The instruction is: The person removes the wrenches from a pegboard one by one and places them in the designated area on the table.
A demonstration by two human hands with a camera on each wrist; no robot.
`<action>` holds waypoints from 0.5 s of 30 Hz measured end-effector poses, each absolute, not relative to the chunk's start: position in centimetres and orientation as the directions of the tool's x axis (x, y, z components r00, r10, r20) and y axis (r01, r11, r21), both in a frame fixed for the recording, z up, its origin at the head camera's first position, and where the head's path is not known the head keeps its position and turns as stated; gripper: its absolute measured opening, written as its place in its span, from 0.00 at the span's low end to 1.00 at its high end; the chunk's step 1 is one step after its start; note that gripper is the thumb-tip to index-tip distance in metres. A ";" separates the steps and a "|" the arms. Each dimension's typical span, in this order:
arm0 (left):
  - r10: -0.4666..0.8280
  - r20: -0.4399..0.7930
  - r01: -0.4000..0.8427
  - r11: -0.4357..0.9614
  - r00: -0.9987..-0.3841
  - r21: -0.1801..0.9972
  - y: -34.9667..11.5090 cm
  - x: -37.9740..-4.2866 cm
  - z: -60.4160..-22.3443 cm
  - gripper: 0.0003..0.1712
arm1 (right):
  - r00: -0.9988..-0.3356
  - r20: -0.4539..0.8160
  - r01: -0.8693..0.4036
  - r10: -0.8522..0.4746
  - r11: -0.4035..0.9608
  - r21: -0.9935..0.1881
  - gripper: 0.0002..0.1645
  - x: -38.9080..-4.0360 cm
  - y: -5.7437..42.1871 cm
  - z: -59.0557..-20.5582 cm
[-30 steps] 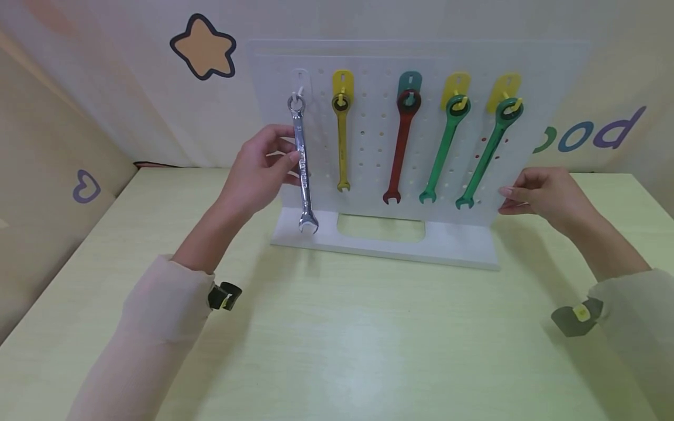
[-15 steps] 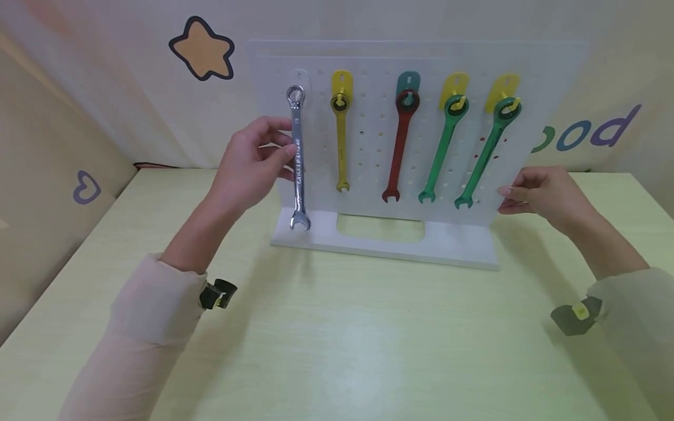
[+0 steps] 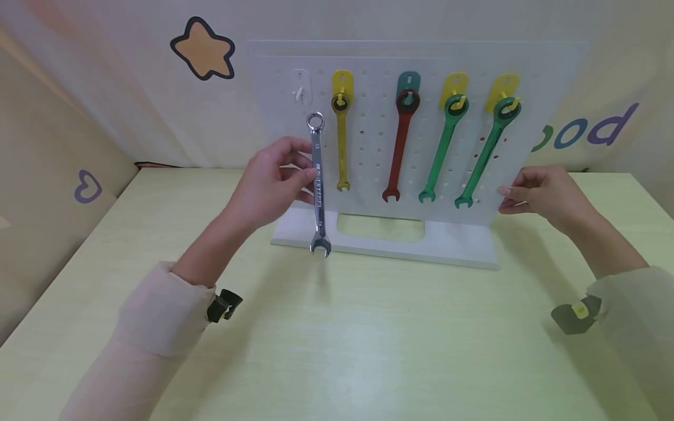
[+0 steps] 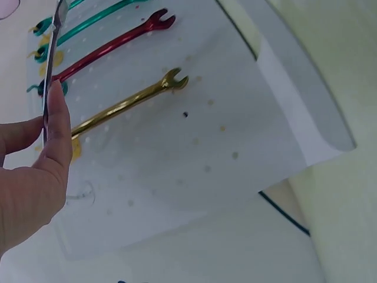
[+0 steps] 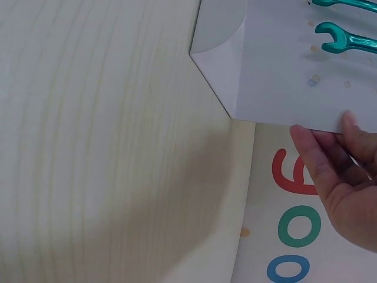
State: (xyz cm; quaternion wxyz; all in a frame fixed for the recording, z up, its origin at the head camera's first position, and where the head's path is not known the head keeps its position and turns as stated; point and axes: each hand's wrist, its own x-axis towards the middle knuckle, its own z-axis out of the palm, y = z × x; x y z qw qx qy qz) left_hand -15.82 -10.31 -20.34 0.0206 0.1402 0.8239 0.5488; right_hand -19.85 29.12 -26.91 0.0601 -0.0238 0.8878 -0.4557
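Observation:
My left hand (image 3: 274,181) pinches a silver combination wrench (image 3: 318,202) by its shank, thumb in front and fingers behind. The wrench hangs nearly upright before the white pegboard (image 3: 368,199), its ring end lower than a white hook (image 3: 300,93) and apart from it. On the other hooks hang a yellow wrench (image 3: 342,146), a red wrench (image 3: 399,149) and two green ones, the left green wrench (image 3: 441,151) and the right green wrench (image 3: 483,158). My right hand (image 3: 547,196) holds the board's lower right edge; in the right wrist view its fingertips (image 5: 350,119) meet that edge.
The board's white base (image 3: 458,245) stands on a pale wood-look table (image 3: 368,339), close to a curtain-like backdrop with a printed star (image 3: 204,49) and coloured letters (image 3: 574,133). A dark wrist mount (image 3: 223,305) sits at the left cuff.
The silver wrench's ring was at the white hook a second ago. My left hand has drawn it off, then down and to the right. The right hand has stayed put.

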 end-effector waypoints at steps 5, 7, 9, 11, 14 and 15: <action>0.308 0.057 0.156 0.307 -0.950 0.939 -9.7 -15.6 -22.0 0.18 | -0.991 -0.097 0.024 -0.093 0.585 -0.810 0.16 -19.9 29.2 -26.9; 0.325 0.025 0.127 0.295 -0.946 0.947 -9.4 -15.5 -22.8 0.18 | -0.991 -0.097 0.026 -0.092 0.583 -0.812 0.15 -19.8 29.2 -26.9; 0.340 -0.012 0.091 0.284 -0.940 0.954 -9.2 -15.4 -23.6 0.17 | -0.991 -0.095 0.025 -0.091 0.581 -0.814 0.15 -19.8 29.2 -26.9; 0.353 -0.045 0.056 0.272 -0.935 0.961 -8.9 -15.2 -24.4 0.17 | -0.991 -0.093 0.023 -0.092 0.579 -0.815 0.15 -19.8 29.2 -26.9; 0.368 -0.085 0.019 0.271 -0.926 0.962 -8.6 -15.0 -25.2 0.16 | -0.992 -0.091 0.022 -0.091 0.581 -0.813 0.15 -19.8 29.1 -26.9; 0.372 -0.098 0.007 0.270 -0.923 0.963 -8.4 -14.9 -25.5 0.16 | -0.992 -0.090 0.021 -0.091 0.583 -0.812 0.15 -19.8 29.1 -26.9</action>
